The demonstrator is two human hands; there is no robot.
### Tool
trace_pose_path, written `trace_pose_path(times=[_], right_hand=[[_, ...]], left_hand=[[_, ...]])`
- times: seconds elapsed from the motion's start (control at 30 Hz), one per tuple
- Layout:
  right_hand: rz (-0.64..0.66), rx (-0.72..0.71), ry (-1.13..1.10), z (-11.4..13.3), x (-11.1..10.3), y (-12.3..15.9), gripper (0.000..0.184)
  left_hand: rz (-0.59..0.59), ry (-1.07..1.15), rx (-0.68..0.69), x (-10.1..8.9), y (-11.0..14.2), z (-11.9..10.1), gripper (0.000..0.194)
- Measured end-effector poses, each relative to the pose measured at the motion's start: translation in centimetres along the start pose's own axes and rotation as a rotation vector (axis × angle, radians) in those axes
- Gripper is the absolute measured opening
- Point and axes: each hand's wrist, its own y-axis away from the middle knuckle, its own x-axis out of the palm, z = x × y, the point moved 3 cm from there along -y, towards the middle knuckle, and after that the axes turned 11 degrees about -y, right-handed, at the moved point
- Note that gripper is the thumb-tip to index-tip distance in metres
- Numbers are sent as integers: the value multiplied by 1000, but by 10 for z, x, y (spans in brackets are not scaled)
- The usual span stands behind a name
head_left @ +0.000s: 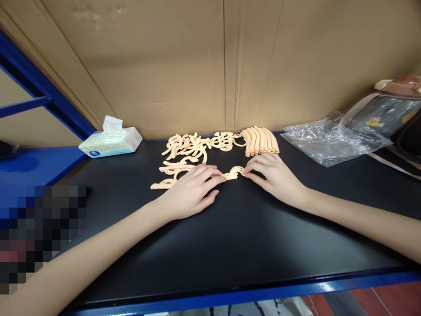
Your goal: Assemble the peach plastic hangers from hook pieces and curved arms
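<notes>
A cream plastic piece with a curled hook-like end [234, 173] lies low over the black tabletop between my two hands. My left hand [194, 191] has its fingers bent over the left end of that piece, covering part of it, with the thumb held a little apart. On the other end, my right hand [274, 177] pinches the curled tip between thumb and fingers. Straight and curved cream pieces [162, 185] lie beside my left hand, partly hidden by it. Just beyond my right hand is a neat row of curved cream arms [261, 141].
Behind lie a loose heap of cream pieces [184, 145] and a cluster of hook-shaped ones [222, 140]. A tissue pack [112, 142] stands back left. At right are a clear plastic bag [329, 140] and a strapped bottle [378, 114]. Cardboard [164, 66] walls the back.
</notes>
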Motion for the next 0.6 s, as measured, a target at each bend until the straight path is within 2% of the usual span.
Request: trace_pose_path(times=[0.6], right_hand=[[5, -8, -5, 4, -1, 0, 11]], left_hand=[[9, 3, -9, 1, 1, -1, 33]])
